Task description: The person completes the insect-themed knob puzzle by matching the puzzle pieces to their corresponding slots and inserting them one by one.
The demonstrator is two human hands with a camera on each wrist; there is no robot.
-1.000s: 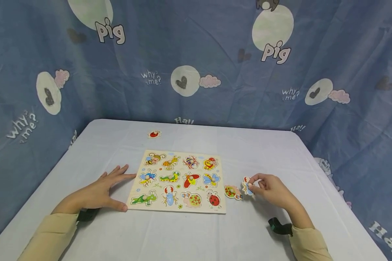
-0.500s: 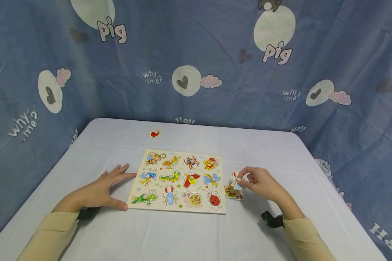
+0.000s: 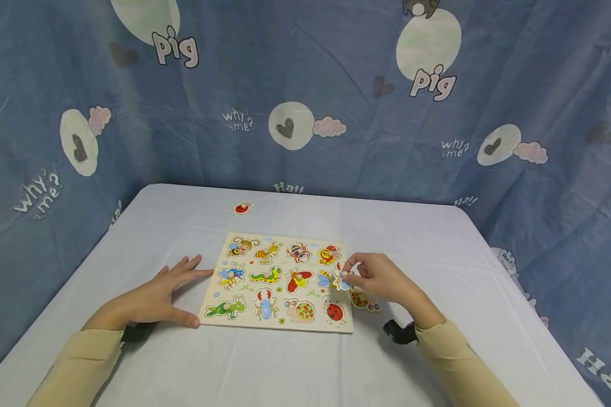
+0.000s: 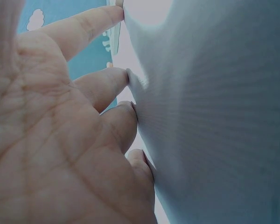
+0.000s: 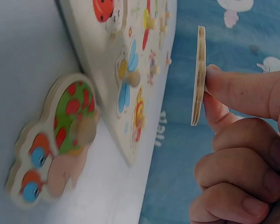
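Note:
My right hand (image 3: 379, 277) pinches a blue beetle puzzle piece (image 3: 342, 281) with red pincers, above the right edge of the wooden insect puzzle board (image 3: 275, 325). In the right wrist view the beetle piece (image 5: 199, 77) shows edge-on between thumb and finger. My left hand (image 3: 158, 297) lies spread at the board's left side, its thumb and forefinger at the board's edge. The left wrist view shows its palm (image 4: 60, 135) and its fingertips touching the white cloth. A snail piece (image 5: 67, 140) with a knob lies on the table just right of the board, partly hidden by the right hand in the head view.
A ladybug piece (image 3: 242, 208) lies behind the board on the white table (image 3: 265, 367). Several knobbed pieces sit in the board's upper and middle rows, with a grasshopper piece (image 3: 226, 307) at the lower left. A blue printed curtain (image 3: 305, 73) hangs behind.
My right hand has carried the beetle piece leftward, from beyond the snail piece, past it and over the board's right edge. The left hand has stayed in place.

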